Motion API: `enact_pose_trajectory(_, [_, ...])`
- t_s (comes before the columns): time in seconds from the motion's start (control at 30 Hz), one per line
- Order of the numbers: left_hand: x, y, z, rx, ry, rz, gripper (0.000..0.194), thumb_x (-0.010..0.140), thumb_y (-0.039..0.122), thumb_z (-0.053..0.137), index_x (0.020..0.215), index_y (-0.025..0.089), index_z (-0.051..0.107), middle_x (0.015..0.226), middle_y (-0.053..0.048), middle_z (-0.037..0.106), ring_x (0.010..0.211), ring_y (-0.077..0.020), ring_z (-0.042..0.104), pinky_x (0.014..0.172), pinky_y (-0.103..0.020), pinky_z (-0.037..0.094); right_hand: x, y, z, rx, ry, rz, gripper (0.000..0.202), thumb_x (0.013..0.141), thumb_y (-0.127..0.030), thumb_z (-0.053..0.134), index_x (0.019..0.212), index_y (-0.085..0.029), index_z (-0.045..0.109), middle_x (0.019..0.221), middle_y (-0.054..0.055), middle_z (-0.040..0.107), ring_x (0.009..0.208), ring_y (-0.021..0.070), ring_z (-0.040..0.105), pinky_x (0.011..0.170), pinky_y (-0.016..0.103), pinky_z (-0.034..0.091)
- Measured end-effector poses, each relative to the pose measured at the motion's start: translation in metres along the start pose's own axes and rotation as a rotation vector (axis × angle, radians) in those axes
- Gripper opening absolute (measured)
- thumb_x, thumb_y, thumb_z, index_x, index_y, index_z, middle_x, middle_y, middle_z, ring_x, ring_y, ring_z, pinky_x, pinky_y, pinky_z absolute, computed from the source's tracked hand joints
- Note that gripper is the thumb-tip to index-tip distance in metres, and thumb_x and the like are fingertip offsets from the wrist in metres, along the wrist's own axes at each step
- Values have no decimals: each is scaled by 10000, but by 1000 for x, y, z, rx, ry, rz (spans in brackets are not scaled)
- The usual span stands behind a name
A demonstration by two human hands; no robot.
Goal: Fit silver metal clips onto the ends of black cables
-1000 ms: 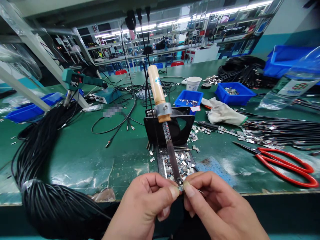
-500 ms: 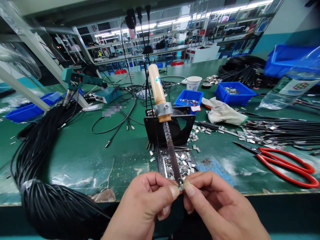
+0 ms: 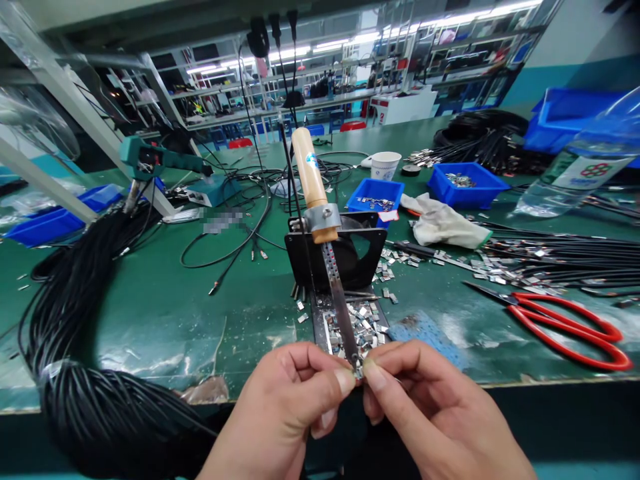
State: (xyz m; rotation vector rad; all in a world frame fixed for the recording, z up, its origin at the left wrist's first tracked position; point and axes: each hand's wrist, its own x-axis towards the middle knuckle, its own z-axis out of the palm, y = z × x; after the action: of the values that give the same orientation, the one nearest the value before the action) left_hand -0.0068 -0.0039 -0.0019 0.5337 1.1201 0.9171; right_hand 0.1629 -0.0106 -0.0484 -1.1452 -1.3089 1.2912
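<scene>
1. My left hand [image 3: 293,400] and right hand [image 3: 425,407] pinch one tiny metal clip [image 3: 359,371] closed between fingertips, at the soldering iron [image 3: 325,260] tip.
2. It looks light, stiff, slippery and likely hot; I would grip its edges.
3. Loose clips litter the tabletop [image 3: 165,313].

Left hand [image 3: 287,407] and right hand [image 3: 430,413] low and close, thumbs and forefingers pinched, tips nearly touching.

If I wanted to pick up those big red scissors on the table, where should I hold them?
Hold the red scissors by the red loop handles, probably coming from the right side and from above. The handles lie flat on the green table and point right, while the sharp metal blades point left toward the scattered metal clips, so keep your grip off that end.
</scene>
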Motion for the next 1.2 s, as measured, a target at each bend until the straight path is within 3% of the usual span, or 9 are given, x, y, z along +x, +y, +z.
enact_pose_trajectory(0.3, [0, 2, 1, 7, 10, -7, 260, 684, 269, 906, 637, 154, 677, 501, 51, 516, 506, -80, 350, 522, -245, 230, 2, -2, 2, -36, 6, 6, 227, 989, -404, 684, 844, -232, 713, 707, -6, 724, 628, 102, 699, 613, 132, 590])
enact_pose_trajectory(0.5, [1, 1, 1, 1, 16, -15, 276, 686, 274, 915, 645, 151, 671, 505, 50, 518, 501, -73, 359, 522, -240, 230, 3, -6, 6, -67, 210, -31, 414, 810, -618, 798, 810, -207, 744, 622, 25, 673, 594, 190, 687, 507, 247, 592])
enact_pose_trajectory(0.63, [1, 1, 1, -2, 18, -17, 274, 692, 269, 910, 647, 152, 667, 505, 50, 517, 503, -73, 356, 523, -241, 229, 4, -8, 8, -72, 233, -43, 450, 786, -660, 794, 799, -213, 742, 609, 21, 656, 595, 192, 680, 502, 249, 586])
enact_pose_trajectory(0.77, [1, 1, 1, -2, 23, -17, 268, 693, 265, 907, 655, 151, 667, 512, 50, 519, 507, -74, 356, 525, -241, 226, 2, -7, 7, -55, 201, -22, 402, 814, -609, 798, 795, -213, 734, 634, 26, 677, 601, 189, 684, 516, 247, 592])
enact_pose_trajectory(0.97, [0, 1, 0, 19, 4, -6, 273, 688, 283, 912, 642, 153, 677, 504, 49, 513, 502, -76, 343, 521, -249, 219, 0, -4, 1, -12, -1, 25, 249, 990, -426, 679, 843, -226, 705, 723, 8, 719, 644, 121, 697, 617, 163, 597])
enact_pose_trajectory(1.2, [-1, 1, 0, 9, 24, -18, 381, 625, 352, 984, 590, 151, 662, 482, 42, 515, 482, -70, 360, 506, -228, 237, 0, -2, 5, 69, 29, 41, 233, 976, -400, 705, 820, -227, 699, 757, -8, 697, 657, 96, 684, 645, 138, 587])
